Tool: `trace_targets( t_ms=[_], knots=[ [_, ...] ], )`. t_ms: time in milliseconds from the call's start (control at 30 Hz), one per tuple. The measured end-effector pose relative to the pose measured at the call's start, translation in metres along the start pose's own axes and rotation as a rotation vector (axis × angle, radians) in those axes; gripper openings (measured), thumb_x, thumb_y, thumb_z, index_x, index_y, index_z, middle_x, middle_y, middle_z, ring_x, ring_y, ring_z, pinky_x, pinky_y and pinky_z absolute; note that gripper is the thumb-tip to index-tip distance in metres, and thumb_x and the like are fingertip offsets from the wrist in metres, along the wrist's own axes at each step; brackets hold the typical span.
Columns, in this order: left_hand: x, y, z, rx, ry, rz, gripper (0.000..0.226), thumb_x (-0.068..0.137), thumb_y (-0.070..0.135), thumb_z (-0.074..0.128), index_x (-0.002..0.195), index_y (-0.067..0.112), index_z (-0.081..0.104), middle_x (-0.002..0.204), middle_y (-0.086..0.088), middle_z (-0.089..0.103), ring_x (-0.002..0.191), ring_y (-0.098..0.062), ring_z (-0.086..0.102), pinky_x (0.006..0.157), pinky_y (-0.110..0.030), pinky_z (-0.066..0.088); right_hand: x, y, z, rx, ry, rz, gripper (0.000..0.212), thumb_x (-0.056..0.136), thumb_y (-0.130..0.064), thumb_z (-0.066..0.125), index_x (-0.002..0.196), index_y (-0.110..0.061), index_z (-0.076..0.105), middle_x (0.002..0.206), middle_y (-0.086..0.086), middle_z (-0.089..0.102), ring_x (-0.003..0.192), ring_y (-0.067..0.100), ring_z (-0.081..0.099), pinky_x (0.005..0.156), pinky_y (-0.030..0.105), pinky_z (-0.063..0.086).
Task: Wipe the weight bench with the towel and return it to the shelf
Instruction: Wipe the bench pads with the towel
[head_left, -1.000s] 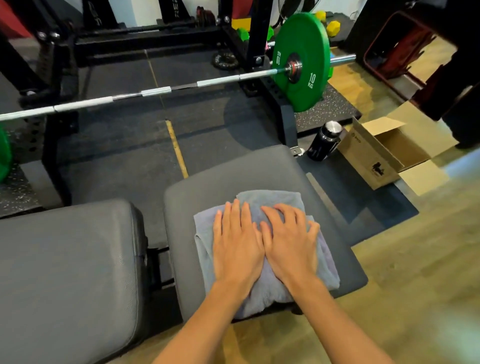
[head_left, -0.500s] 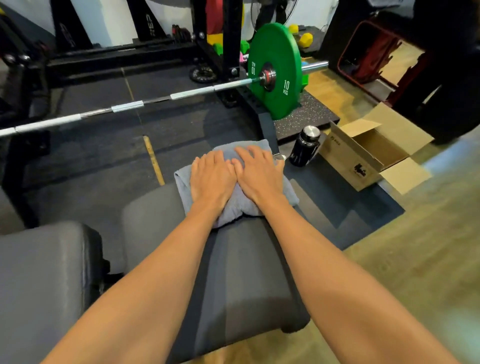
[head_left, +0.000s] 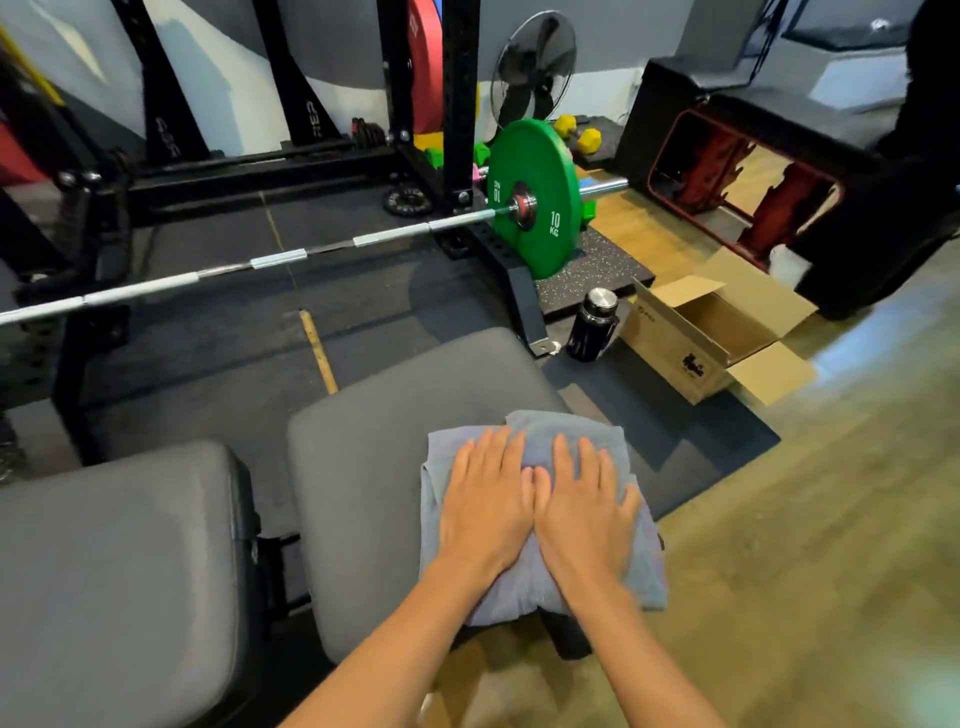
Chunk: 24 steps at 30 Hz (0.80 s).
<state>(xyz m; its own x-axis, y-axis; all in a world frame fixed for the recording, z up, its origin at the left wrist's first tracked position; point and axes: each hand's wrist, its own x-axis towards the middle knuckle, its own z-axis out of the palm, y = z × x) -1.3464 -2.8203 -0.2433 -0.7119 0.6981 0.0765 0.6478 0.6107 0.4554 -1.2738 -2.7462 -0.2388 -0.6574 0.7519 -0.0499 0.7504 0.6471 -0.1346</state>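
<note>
Two grey padded sections make up the desk: the seat pad (head_left: 374, 467) in the middle of the view and a second pad (head_left: 114, 582) to its left, parted by a narrow gap where dark frame parts show. Beyond them a black rack (head_left: 457, 104) stands on dark rubber flooring, and a long silver barbell (head_left: 260, 260) runs across the view from the left edge to a green plate (head_left: 535, 200) marked 10 KG on its right end. To the right of the seat pad, an open cardboard box (head_left: 711, 338) sits where the dark mat meets the wooden floor, with a black bottle (head_left: 592, 327) with a silver cap just beside it, between the box and the foot of the rack. On the right, near part of the seat pad lies the grey-blue towel (head_left: 566, 431), bunched and folded, its right edge hanging over the pad's side. Both hands press flat on top of it, palms down: the left hand (head_left: 485, 509) and the right hand (head_left: 587, 514) lie side by side, thumbs touching, each grip spread wide with fingers straight and nothing clasped. Both bare forearms reach in from the bottom edge.
</note>
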Motion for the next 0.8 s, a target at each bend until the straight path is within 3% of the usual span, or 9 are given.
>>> trace_targets(
  t_ms=[67,167,300,400,467,600,700,800],
  knots=[
    [-0.01,-0.025,-0.011,-0.046,0.027,-0.02,0.051,0.098,0.037,0.032,0.143,0.016,0.042,0.151,-0.002,0.04,0.141,-0.015,0.031,0.118,-0.035,0.015,-0.014,-0.027,0.002,0.037,0.001,-0.04,0.061,0.099,-0.053,0.022,0.152,-0.024,0.027,0.159,0.008,0.028,0.147,0.027,0.025,0.113,0.056,0.021],
    [-0.009,-0.06,-0.024,-0.13,0.107,-0.091,0.04,0.098,0.027,0.045,0.135,0.015,0.053,0.141,-0.002,0.053,0.131,-0.016,0.045,0.112,-0.039,0.027,-0.007,-0.064,-0.002,0.153,0.056,-0.141,0.063,0.093,-0.048,0.023,0.137,-0.014,0.054,0.142,0.016,0.053,0.132,0.033,0.049,0.101,0.061,0.038],
    [0.011,-0.076,-0.037,-0.108,0.225,-0.231,0.036,0.096,0.018,0.052,0.13,0.008,0.057,0.135,-0.009,0.058,0.127,-0.022,0.051,0.11,-0.036,0.031,0.028,-0.086,0.005,0.201,-0.092,-0.321,0.057,0.101,-0.046,0.018,0.151,-0.021,0.026,0.162,0.009,0.021,0.15,0.024,0.011,0.115,0.056,0.008],
    [0.022,-0.076,-0.045,-0.095,0.241,-0.28,0.033,0.094,0.015,0.053,0.124,0.002,0.06,0.127,-0.016,0.063,0.12,-0.029,0.055,0.105,-0.039,0.036,0.05,-0.087,-0.004,0.279,-0.109,-0.401,0.048,0.103,-0.04,0.028,0.148,-0.022,0.032,0.161,0.003,0.022,0.149,0.02,0.01,0.114,0.053,0.009],
    [0.018,-0.07,-0.048,-0.032,0.256,-0.336,0.036,0.093,0.025,0.054,0.122,0.005,0.061,0.126,-0.016,0.062,0.118,-0.033,0.054,0.103,-0.043,0.036,0.052,-0.076,-0.01,0.319,-0.1,-0.36,0.053,0.101,-0.044,0.035,0.148,-0.02,0.031,0.16,0.003,0.023,0.148,0.019,0.013,0.113,0.048,0.014],
    [-0.014,-0.061,-0.051,0.15,0.297,-0.727,0.061,0.085,0.056,0.056,0.125,0.01,0.053,0.125,-0.02,0.051,0.113,-0.041,0.046,0.093,-0.052,0.032,0.044,-0.055,-0.02,0.308,-0.05,-0.062,0.082,0.087,-0.066,0.048,0.147,-0.017,0.025,0.149,0.009,0.035,0.134,0.028,0.033,0.102,0.046,0.029],
    [-0.026,-0.054,-0.054,-0.022,0.29,-0.833,0.079,0.074,0.064,0.064,0.128,0.008,0.047,0.119,-0.024,0.047,0.109,-0.043,0.045,0.086,-0.054,0.04,0.045,-0.052,-0.027,0.356,-0.085,0.092,0.079,0.08,-0.071,0.055,0.134,-0.015,0.038,0.134,0.008,0.047,0.125,0.028,0.043,0.097,0.046,0.035],
    [-0.019,-0.051,-0.054,-0.221,0.296,-0.895,0.083,0.073,0.057,0.071,0.13,0.005,0.042,0.119,-0.028,0.047,0.109,-0.047,0.049,0.084,-0.054,0.043,0.049,-0.059,-0.026,0.359,-0.133,0.114,0.066,0.084,-0.065,0.056,0.122,-0.012,0.046,0.129,0.01,0.056,0.122,0.03,0.051,0.098,0.044,0.037]
  ],
)
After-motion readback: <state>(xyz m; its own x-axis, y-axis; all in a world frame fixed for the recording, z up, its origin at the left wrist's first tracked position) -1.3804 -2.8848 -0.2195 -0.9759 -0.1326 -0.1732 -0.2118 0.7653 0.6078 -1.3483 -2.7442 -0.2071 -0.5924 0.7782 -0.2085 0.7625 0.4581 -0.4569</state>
